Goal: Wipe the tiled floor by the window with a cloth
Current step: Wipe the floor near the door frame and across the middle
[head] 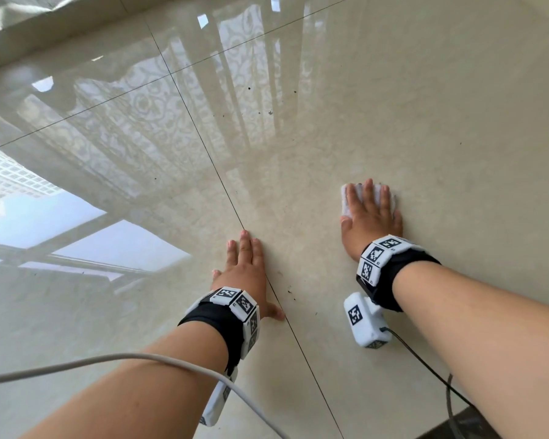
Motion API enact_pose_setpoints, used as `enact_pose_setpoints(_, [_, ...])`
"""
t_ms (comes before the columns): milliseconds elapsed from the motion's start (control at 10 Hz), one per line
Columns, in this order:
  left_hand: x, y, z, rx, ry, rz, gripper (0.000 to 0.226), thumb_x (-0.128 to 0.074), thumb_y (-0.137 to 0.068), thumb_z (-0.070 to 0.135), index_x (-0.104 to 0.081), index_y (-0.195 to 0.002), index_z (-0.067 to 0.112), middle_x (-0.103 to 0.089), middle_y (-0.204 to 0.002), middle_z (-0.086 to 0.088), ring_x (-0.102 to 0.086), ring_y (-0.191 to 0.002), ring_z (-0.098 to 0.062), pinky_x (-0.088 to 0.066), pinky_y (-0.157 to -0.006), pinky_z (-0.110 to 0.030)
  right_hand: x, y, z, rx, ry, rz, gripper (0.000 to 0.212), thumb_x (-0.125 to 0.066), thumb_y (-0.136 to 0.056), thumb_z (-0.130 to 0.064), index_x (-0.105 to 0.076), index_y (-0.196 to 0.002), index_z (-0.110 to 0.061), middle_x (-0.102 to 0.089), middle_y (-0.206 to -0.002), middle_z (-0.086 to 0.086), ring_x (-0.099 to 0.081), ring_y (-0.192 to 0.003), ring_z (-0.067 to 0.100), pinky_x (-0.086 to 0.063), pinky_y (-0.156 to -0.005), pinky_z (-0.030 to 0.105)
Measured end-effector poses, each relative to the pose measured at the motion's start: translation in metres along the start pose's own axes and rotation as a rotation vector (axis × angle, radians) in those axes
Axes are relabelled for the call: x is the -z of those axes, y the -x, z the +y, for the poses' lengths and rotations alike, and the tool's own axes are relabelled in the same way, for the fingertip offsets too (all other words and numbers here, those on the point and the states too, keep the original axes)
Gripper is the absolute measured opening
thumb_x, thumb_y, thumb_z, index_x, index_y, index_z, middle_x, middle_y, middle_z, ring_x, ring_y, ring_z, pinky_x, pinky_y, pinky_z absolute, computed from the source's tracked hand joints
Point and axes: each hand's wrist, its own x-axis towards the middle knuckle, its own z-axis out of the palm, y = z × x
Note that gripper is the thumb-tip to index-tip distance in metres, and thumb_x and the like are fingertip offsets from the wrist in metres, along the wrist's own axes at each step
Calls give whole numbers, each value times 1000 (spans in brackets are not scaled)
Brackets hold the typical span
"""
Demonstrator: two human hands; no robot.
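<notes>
The glossy beige tiled floor (425,122) fills the view and mirrors a window and a patterned curtain. My right hand (373,217) lies flat with straight fingers on a small white cloth (390,198), pressing it to the tile; the cloth shows only around my fingertips. My left hand (246,270) rests flat on the floor with fingers spread, beside a dark grout line (203,144), and holds nothing. Both wrists wear black bands with white marker blocks.
Small dark specks of dirt (290,293) lie between my hands, and more specks (270,113) sit farther off. A white cable (171,362) crosses my left forearm and a black cable (425,362) trails by my right. The curtain's hem (19,7) hangs at the top left.
</notes>
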Motion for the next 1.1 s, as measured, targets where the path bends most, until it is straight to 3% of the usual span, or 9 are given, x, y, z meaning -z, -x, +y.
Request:
enact_pose_setpoints(100, [0, 1, 2, 0, -3, 2, 147, -81, -64, 60, 30, -147, 14, 43, -152, 0, 26, -146, -25, -18, -118, -55, -1, 4, -7, 2, 7, 7, 63, -29, -102, -36, 8, -153, -38, 23, -160, -8, 23, -146, 23, 0, -117, 50])
enact_pose_setpoints(300, [-6, 7, 4, -5, -8, 15, 147, -81, -64, 61, 29, -148, 13, 41, -152, 0, 26, -146, -26, -19, -118, -55, -24, 45, -39, 354, 58, -53, 64, -28, -100, -35, 10, -151, -41, 28, -158, -10, 28, -144, 21, 11, -115, 48])
enact_pose_setpoints(500, [-9, 9, 5, -24, -15, 46, 145, -79, -64, 65, 26, -149, 11, 37, -155, -4, 25, -146, -27, -20, -118, -53, -46, 82, -54, 533, 100, -135, 66, -28, -98, -43, 13, -150, -42, 33, -154, -15, 38, -138, 14, 25, -107, 43])
enact_pose_setpoints(900, [-13, 6, 13, -58, -15, 65, 147, -81, -62, 64, 25, -150, 13, 37, -156, -1, 23, -147, -26, -23, -117, -54, -46, 90, -37, 510, 103, -123, 62, -24, -100, -40, 13, -150, -43, 27, -157, -16, 33, -141, 12, 24, -109, 39])
enact_pose_setpoints(1100, [-10, 5, 14, -62, -10, 49, 150, -83, -59, 62, 27, -149, 14, 39, -154, 1, 25, -146, -25, -22, -117, -55, -29, 66, -16, 339, 58, -70, 65, -28, -99, -37, 11, -150, -45, 30, -156, -15, 30, -143, 14, 16, -113, 42])
